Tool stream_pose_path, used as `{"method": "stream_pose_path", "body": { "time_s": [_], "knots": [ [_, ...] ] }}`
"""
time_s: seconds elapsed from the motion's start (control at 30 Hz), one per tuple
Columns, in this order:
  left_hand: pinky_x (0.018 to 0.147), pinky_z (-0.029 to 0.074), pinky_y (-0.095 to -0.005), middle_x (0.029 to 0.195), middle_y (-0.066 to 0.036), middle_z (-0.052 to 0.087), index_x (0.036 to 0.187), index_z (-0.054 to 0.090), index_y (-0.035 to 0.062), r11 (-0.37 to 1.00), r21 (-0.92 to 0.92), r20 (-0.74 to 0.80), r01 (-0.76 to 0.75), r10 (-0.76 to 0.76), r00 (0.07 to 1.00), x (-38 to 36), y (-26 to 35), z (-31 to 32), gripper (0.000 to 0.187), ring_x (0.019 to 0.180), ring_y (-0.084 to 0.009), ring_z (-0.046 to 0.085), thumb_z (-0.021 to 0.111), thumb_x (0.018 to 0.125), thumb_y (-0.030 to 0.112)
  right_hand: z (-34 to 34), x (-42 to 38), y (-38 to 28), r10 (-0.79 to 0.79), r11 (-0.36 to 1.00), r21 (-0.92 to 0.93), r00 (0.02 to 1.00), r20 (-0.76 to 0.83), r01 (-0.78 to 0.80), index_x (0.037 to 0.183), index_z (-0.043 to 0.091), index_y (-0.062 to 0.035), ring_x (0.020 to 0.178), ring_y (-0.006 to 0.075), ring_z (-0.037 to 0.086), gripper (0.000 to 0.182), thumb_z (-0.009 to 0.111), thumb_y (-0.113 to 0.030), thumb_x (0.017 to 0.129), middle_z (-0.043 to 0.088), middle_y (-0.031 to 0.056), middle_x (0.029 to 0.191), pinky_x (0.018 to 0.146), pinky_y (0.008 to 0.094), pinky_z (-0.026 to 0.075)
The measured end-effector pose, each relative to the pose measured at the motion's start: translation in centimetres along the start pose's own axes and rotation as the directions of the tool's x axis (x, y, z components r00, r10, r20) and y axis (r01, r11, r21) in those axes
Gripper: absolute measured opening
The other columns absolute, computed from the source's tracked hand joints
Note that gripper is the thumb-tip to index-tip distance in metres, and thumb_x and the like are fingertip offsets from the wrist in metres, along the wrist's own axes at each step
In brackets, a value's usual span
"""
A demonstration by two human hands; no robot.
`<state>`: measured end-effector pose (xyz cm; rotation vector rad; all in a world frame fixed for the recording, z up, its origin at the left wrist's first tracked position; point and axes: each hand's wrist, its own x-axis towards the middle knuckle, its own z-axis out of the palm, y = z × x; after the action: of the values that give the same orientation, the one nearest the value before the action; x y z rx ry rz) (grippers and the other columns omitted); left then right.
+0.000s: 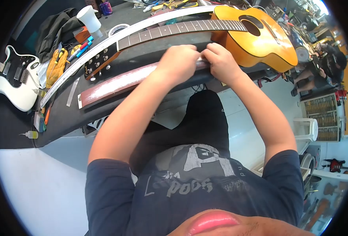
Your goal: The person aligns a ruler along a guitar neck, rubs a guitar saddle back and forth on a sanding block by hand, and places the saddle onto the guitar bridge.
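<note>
My left hand is closed over the long reddish-brown board, near the board's right part. Close beside it, my right hand is also closed, its fingertips at the board's right end. Whatever is between the fingers of either hand is too small or hidden to name. The board lies along the front edge of the dark bench, its top scuffed whitish. Just behind the hands lies an acoustic guitar, its fretted neck pointing left and its headstock behind the board.
A long metal ruler runs behind the guitar neck. At the left are a white electric guitar, a yellow glove, markers and a white spray bottle. Another person is at the far right, near a white stool.
</note>
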<state>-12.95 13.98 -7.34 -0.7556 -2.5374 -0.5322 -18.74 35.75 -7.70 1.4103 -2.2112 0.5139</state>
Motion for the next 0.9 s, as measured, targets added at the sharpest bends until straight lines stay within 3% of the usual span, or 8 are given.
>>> {"method": "stream_pose_path", "body": {
  "time_s": [0.17, 0.2, 0.33, 0.43, 0.63, 0.73, 0.8, 0.9],
  "knots": [
    [0.079, 0.058, -0.0505, 0.091, -0.018, 0.067, 0.09, 0.072, -0.0006, 0.978, 0.104, 0.073, 0.182, -0.19, 0.979, -10.6, -3.7, -10.2, 0.006, 0.09, -0.0413, 0.071, 0.068, 0.087, 0.001, 7.6, 7.8, -9.5, -0.163, 0.974, 0.141, 0.981, -0.103, 0.177, 0.096, 0.066, -0.0036, 0.098, 0.0371, 0.068, 0.017, 0.071, -0.003, 0.08, 0.065, 0.0133, 0.097, 0.088, 0.0471, 0.058],
    [0.077, 0.056, -0.0499, 0.09, -0.019, 0.066, 0.092, 0.071, -0.0012, 0.965, 0.143, 0.088, 0.219, -0.233, 0.969, -13.3, -4.6, -12.9, 0.006, 0.089, -0.0416, 0.07, 0.069, 0.087, 0.0, 10.0, 10.0, -12.0, -0.271, 0.952, 0.1, 0.951, -0.15, 0.288, 0.093, 0.067, -0.0044, 0.098, 0.0342, 0.07, 0.012, 0.072, -0.01, 0.083, 0.067, 0.0127, 0.097, 0.088, 0.0449, 0.058],
    [0.078, 0.056, -0.0485, 0.089, -0.017, 0.065, 0.096, 0.074, -0.0004, 0.881, 0.215, 0.139, 0.421, -0.455, 0.88, -21.0, -6.4, -20.7, 0.011, 0.088, -0.0409, 0.07, 0.072, 0.086, -0.002, 14.5, 16.5, -21.7, -0.307, 0.941, 0.121, 0.947, -0.095, 0.317, 0.089, 0.071, -0.0071, 0.095, 0.0291, 0.073, 0.011, 0.071, -0.018, 0.087, 0.07, 0.01, 0.093, 0.088, 0.0432, 0.059],
    [0.078, 0.055, -0.0481, 0.091, -0.017, 0.065, 0.098, 0.075, 0.0004, 0.896, 0.142, 0.123, 0.42, -0.437, 0.891, -20.4, -6.4, -19.9, 0.014, 0.087, -0.0411, 0.069, 0.071, 0.086, -0.003, 13.9, 15.9, -20.7, -0.32, 0.937, 0.129, 0.945, -0.064, 0.326, 0.089, 0.072, -0.0077, 0.094, 0.0297, 0.074, 0.01, 0.072, -0.018, 0.087, 0.071, 0.0101, 0.092, 0.089, 0.0432, 0.059],
    [0.077, 0.059, -0.0508, 0.091, -0.017, 0.069, 0.089, 0.072, 0.0005, 0.998, 0.037, -0.021, 0.059, -0.059, 0.998, -7.0, -3.7, -5.8, 0.005, 0.086, -0.0423, 0.072, 0.068, 0.088, 0.004, 4.7, 5.4, -5.0, -0.132, 0.99, 0.053, 0.991, -0.019, 0.133, 0.095, 0.069, -0.0049, 0.102, 0.035, 0.072, 0.015, 0.073, -0.005, 0.08, 0.069, 0.0125, 0.099, 0.089, 0.0465, 0.061],
    [0.089, 0.062, -0.0505, 0.1, -0.017, 0.076, 0.09, 0.08, 0.0045, 0.997, 0.043, 0.042, 0.064, -0.066, 0.997, 0.1, -0.3, -0.2, 0.015, 0.099, -0.0393, 0.076, 0.066, 0.086, 0.004, -0.2, 0.9, 0.9, 0.013, 1.0, 0.024, 0.996, 0.093, -0.015, 0.098, 0.067, -0.0044, 0.101, 0.0375, 0.069, 0.019, 0.072, 0.0, 0.08, 0.065, 0.0132, 0.1, 0.086, 0.0481, 0.06],
    [0.092, 0.061, -0.0506, 0.101, -0.017, 0.076, 0.091, 0.08, 0.0047, 0.992, 0.078, 0.097, 0.095, -0.103, 0.99, 0.9, 0.0, 0.2, 0.015, 0.103, -0.0389, 0.076, 0.065, 0.086, 0.005, -0.6, 0.7, 1.2, 0.015, 1.0, 0.001, 0.992, 0.124, -0.015, 0.097, 0.067, -0.0039, 0.101, 0.0378, 0.069, 0.019, 0.071, 0.001, 0.08, 0.065, 0.0135, 0.1, 0.086, 0.0485, 0.06],
    [0.088, 0.061, -0.0508, 0.096, -0.017, 0.073, 0.091, 0.077, 0.0033, 0.994, 0.074, 0.011, 0.084, -0.085, 0.996, -4.0, -2.0, -3.5, 0.013, 0.097, -0.0407, 0.074, 0.066, 0.087, 0.005, 2.0, 4.0, -2.2, -0.091, 0.993, 0.084, 0.992, 0.086, 0.084, 0.098, 0.068, -0.0035, 0.101, 0.0385, 0.069, 0.019, 0.071, 0.0, 0.08, 0.065, 0.0136, 0.1, 0.087, 0.0482, 0.06]
  ]
}}
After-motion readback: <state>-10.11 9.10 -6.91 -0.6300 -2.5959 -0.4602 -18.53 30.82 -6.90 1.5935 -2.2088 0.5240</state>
